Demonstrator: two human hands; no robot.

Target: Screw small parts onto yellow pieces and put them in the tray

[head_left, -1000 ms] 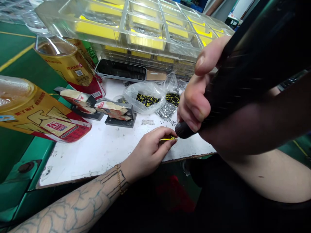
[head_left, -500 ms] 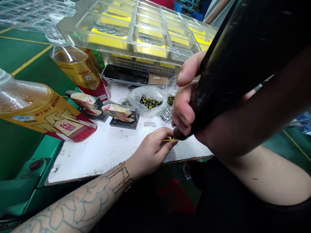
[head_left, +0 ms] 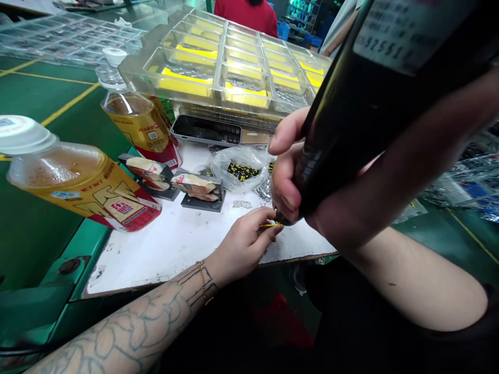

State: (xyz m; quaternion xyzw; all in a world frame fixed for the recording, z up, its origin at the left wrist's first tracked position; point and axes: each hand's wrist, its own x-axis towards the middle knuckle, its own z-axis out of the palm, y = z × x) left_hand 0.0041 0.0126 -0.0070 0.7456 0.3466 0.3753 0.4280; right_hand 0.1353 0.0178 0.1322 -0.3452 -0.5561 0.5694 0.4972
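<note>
My left hand [head_left: 241, 244] rests over the white tabletop's front part, pinching a thin yellow piece [head_left: 268, 225] between thumb and forefinger. Wrapped around a large black electric screwdriver [head_left: 351, 130] is my right hand [head_left: 346, 223]. The tool leans down to the left, its narrow end meeting the yellow piece at my left fingertips. The exact contact point is hidden by my fingers. Behind my hands, an open clear plastic bag [head_left: 220, 169] contains many small black-and-yellow parts [head_left: 244, 171].
Stacked clear compartment trays [head_left: 218, 67] with yellow pieces stand at the back, a phone [head_left: 206, 130] before them. Two dark blocks with taped tops [head_left: 198, 187] [head_left: 150, 174] sit left of the bag. Drink bottles [head_left: 89, 182] [head_left: 136, 119] stand at left. A person in red [head_left: 247, 15] is beyond.
The view has shifted slightly, bringing more of the background and a white label on the screwdriver into sight. Both hands keep their grips, and the tool's tip stays at the yellow piece.
</note>
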